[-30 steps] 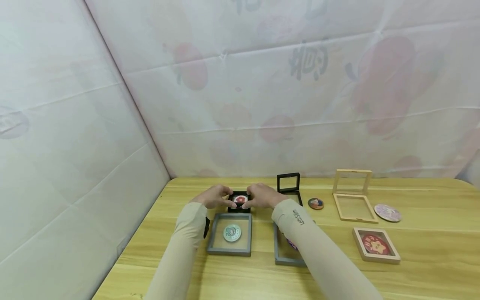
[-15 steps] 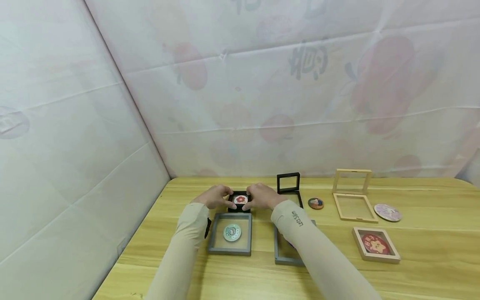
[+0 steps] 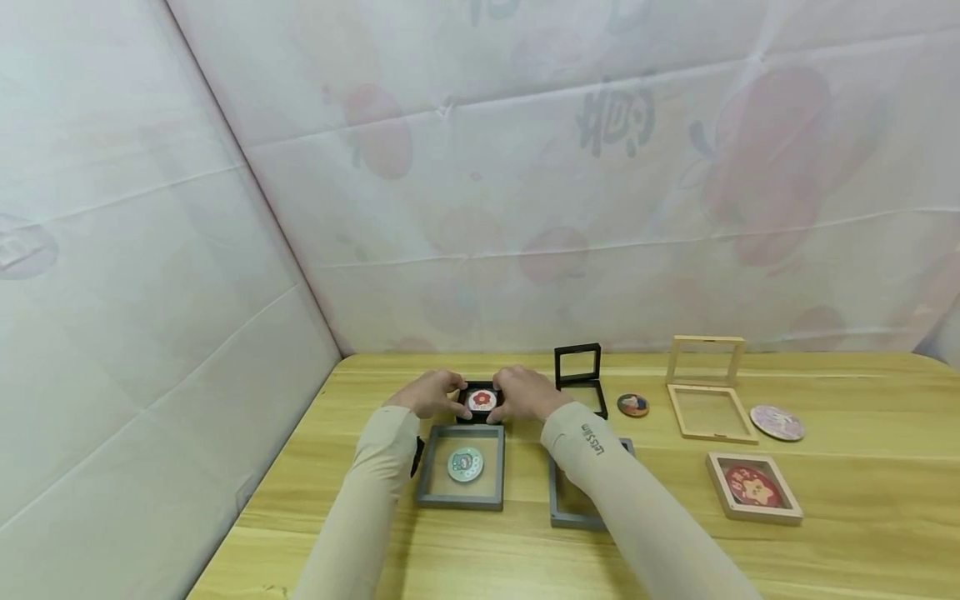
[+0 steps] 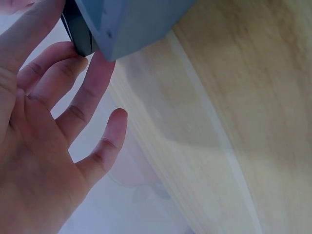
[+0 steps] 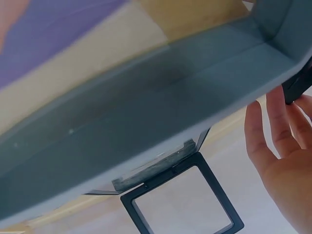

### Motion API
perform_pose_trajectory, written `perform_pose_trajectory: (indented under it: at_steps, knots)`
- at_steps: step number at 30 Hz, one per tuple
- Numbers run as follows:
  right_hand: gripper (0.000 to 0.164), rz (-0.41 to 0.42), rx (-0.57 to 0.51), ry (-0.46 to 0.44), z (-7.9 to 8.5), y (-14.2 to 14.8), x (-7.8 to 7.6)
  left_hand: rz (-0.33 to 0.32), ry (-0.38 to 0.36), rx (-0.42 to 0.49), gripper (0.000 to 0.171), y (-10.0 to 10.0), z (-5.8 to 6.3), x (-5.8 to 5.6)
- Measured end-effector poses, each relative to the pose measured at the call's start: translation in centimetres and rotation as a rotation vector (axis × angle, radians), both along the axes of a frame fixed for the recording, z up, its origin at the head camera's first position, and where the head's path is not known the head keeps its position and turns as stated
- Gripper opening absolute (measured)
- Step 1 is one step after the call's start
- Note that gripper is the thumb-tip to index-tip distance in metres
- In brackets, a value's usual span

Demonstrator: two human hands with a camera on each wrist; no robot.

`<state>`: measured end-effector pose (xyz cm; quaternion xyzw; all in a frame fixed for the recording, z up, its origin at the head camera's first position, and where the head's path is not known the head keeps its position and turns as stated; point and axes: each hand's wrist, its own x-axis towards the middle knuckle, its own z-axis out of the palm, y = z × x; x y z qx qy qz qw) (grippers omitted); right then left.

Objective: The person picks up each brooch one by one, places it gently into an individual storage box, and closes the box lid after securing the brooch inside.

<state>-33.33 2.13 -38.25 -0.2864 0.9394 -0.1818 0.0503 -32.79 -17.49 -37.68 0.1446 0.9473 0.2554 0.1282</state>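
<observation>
In the head view, a small black display frame [image 3: 480, 419] lies at the back of the table, a round white badge with a red flower [image 3: 482, 401] inside it. My left hand [image 3: 429, 394] grips its left side, thumb at the near corner and fingers at the far one. Opposite, my right hand [image 3: 527, 393] grips the right side the same way. In the left wrist view, fingertips [image 4: 78, 53] meet the black frame's edge, partly behind a grey frame. The right wrist view shows fingers [image 5: 280, 126] at the black frame's corner.
Just in front sits a grey frame [image 3: 461, 502] with a green badge [image 3: 465, 465]. Another grey frame [image 3: 573, 522] is partly under my right sleeve. Rightward are an open black frame [image 3: 577, 348], small badge [image 3: 633, 406], open wooden frame [image 3: 678, 417], purple badge [image 3: 777, 423] and red-badge frame [image 3: 761, 512].
A dark bar that crossed the lower part of the flower badge has gone, and the whole badge now shows within the black frame. Both hands stay at the frame's sides.
</observation>
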Motion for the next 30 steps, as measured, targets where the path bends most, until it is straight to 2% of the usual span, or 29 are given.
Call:
perform_pose_trajectory:
  at_steps: [5,7,8,11,14,15,18,24,30]
  knots:
    - [0.032,0.006,0.029,0.032,0.0,0.1,-0.1,-0.036,0.014,-0.014,0.04,0.1,0.3,0.0]
    - [0.03,0.008,0.039,0.022,0.2,0.1,-0.1,-0.064,0.013,-0.03,0.037,0.1,0.6,0.1]
    - [0.029,0.01,0.047,0.012,0.3,0.2,-0.1,-0.091,0.025,-0.04,0.037,-0.2,0.3,-0.4]
    - [0.025,0.022,0.068,-0.027,0.6,0.4,-0.1,-0.104,-0.001,-0.078,0.038,-0.2,0.7,-0.3]
    - [0.023,0.044,0.079,-0.056,0.8,0.5,-0.1,-0.097,-0.031,-0.114,0.032,-0.2,0.9,-0.4]
    - [0.023,0.05,0.081,-0.064,0.9,0.5,-0.1,-0.08,-0.052,-0.124,0.028,0.1,1.5,0.1]
    - [0.022,0.058,0.082,-0.083,1.1,0.5,0.0,-0.07,-0.058,-0.143,0.022,0.2,1.4,-0.1]
    - [0.023,0.029,0.111,-0.077,1.2,0.2,0.1,-0.037,-0.057,-0.161,0.036,0.5,1.8,0.3]
    - [0.026,0.013,0.115,-0.067,1.1,0.3,0.1,-0.042,-0.043,-0.16,0.035,0.5,1.8,0.4]
